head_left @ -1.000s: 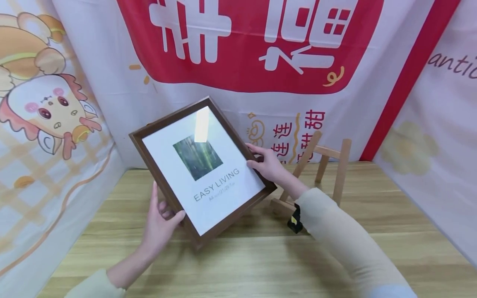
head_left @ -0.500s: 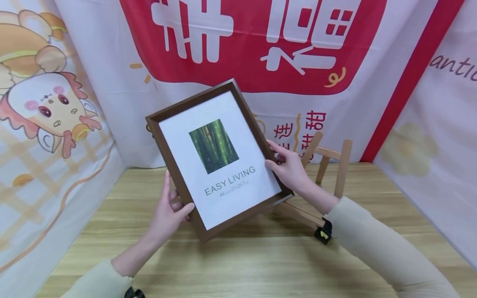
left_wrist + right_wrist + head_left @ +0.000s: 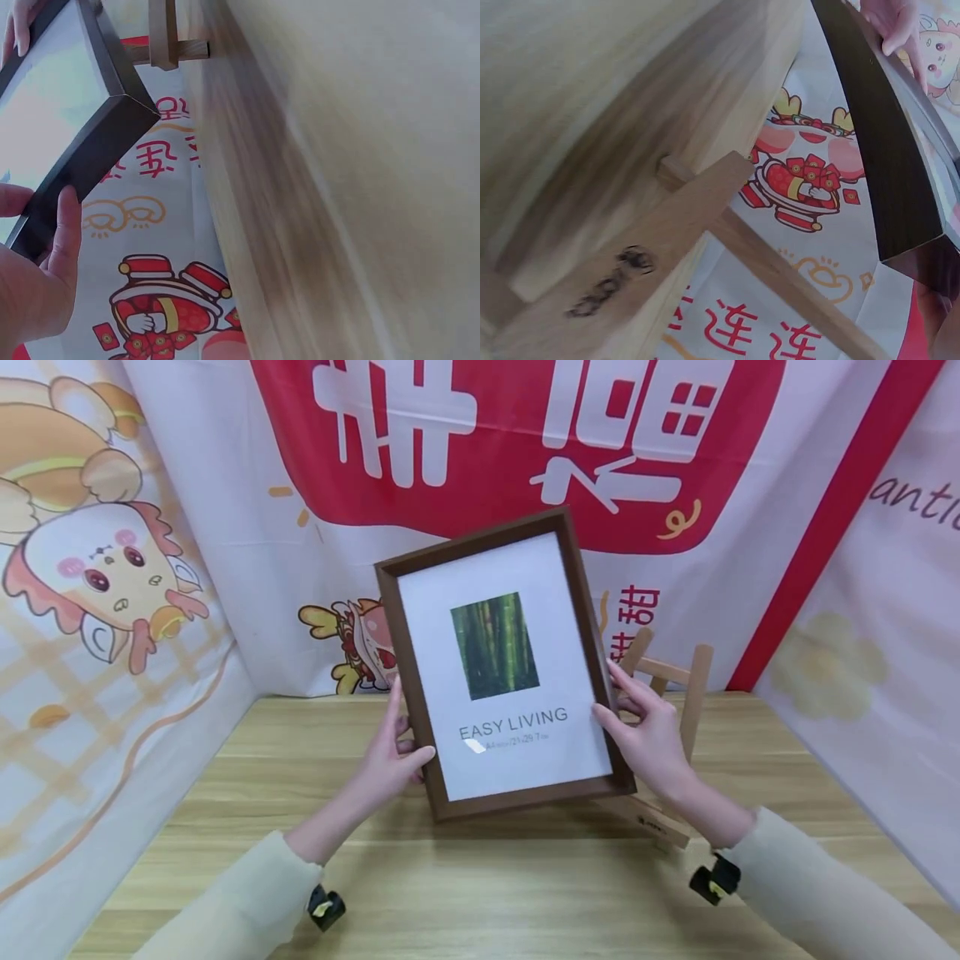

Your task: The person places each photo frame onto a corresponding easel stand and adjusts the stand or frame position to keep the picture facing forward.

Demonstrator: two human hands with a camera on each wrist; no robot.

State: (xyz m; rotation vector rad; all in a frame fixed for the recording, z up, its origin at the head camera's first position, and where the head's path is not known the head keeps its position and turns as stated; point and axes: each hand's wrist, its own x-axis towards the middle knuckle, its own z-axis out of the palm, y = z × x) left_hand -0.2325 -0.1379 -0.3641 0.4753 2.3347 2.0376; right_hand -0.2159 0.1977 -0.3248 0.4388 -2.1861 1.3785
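A brown picture frame [image 3: 442,710] is held up between both hands, tilted slightly, its face toward the head camera. It shows a green bamboo picture above the words "EASY LIVING". My left hand [image 3: 393,752] grips the left side low down, thumb over the front edge. On the opposite side my right hand [image 3: 648,739] grips the lower part, thumb on the front. Behind the right hand stands a small wooden easel [image 3: 693,693], partly hidden by the frame and hand. In the right wrist view the easel's front ledge [image 3: 622,262] bears a dark printed logo, with the frame's lower corner beyond it.
The wood-grain table [image 3: 480,893] runs below the frame. Printed cloth [image 3: 247,568] closes off the back and both sides, with red and white characters behind the frame. Black wrist-worn devices [image 3: 326,907] sit at both sleeves.
The picture frame has moved right and turned closer to upright, both hands still gripping it. It now covers more of the easel, while the cartoon on the back cloth has come into view.
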